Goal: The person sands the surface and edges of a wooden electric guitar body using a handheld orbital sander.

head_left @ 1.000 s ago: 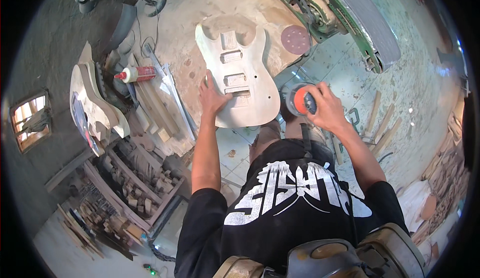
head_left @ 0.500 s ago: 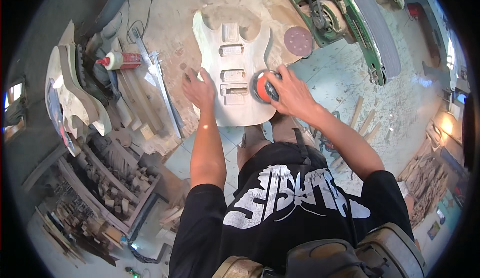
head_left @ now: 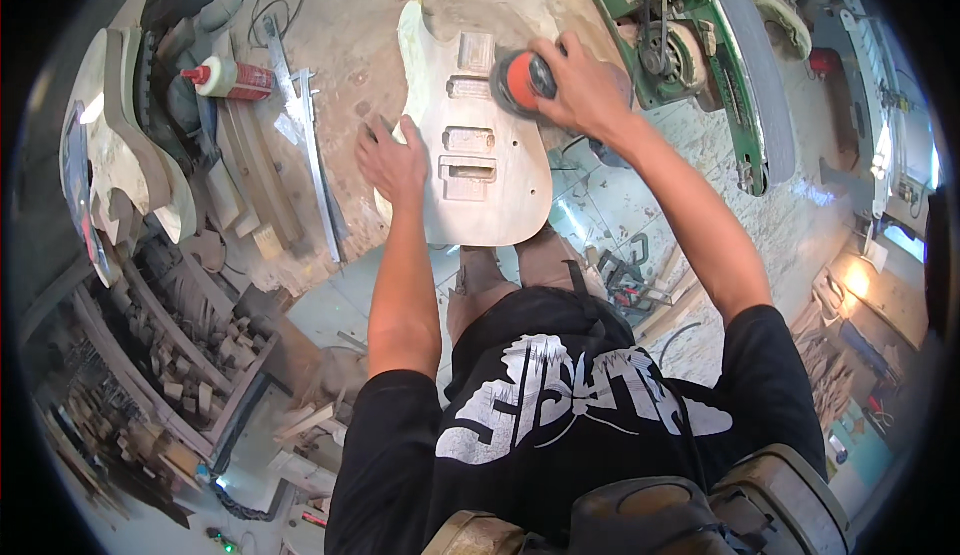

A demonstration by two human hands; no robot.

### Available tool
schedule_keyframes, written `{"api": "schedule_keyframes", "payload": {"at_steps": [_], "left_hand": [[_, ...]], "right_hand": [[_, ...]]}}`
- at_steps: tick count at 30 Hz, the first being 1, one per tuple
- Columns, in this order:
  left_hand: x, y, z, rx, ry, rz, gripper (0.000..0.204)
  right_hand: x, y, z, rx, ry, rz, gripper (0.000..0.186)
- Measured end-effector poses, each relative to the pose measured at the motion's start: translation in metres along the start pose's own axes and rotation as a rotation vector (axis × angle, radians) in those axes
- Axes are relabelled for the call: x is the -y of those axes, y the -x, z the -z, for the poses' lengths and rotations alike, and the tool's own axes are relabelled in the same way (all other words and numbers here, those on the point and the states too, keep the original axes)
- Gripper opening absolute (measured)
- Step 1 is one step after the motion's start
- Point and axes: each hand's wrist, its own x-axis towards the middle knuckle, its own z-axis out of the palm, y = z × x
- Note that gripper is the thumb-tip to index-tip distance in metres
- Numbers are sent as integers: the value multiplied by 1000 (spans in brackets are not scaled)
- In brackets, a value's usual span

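A pale, unfinished electric guitar body [head_left: 470, 220] with several routed cavities lies on a dusty workbench [head_left: 340, 40]. My left hand [head_left: 395, 163] grips its left edge, thumb over the top face and fingers down the outer side. Closed around a small orange and black sander [head_left: 522, 83], my right hand [head_left: 583, 83] holds the tool at the body's upper right edge, near the cutaway. The sander and hand hide part of the right horn. The contact between the sander's pad and the wood is hidden.
Left on the bench are a glue bottle [head_left: 230, 80], metal rulers [head_left: 318, 170] and wooden strips [head_left: 245, 155]. More guitar bodies [head_left: 130, 155] stand at far left, above a crate of wood offcuts [head_left: 205, 370]. A green belt machine [head_left: 725, 65] stands at upper right. Clamps [head_left: 625, 280] lie below right.
My right hand has carried the sander up along the guitar body, from its lower right edge to near the cutaway. My left hand stays on the left edge. The view has shifted slightly.
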Motion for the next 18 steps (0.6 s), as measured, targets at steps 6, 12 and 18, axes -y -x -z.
{"api": "schedule_keyframes", "payload": {"at_steps": [6, 12, 18], "left_hand": [[-4, -1, -1, 5, -3, -6, 65], [-1, -2, -4, -16, -7, -33, 64], [-1, -1, -5, 5, -36, -25, 65]], "right_hand": [[7, 43, -7, 48, -24, 92, 66], [-15, 0, 0, -63, 30, 3, 69], [1, 25, -9, 31, 28, 84, 69]]}}
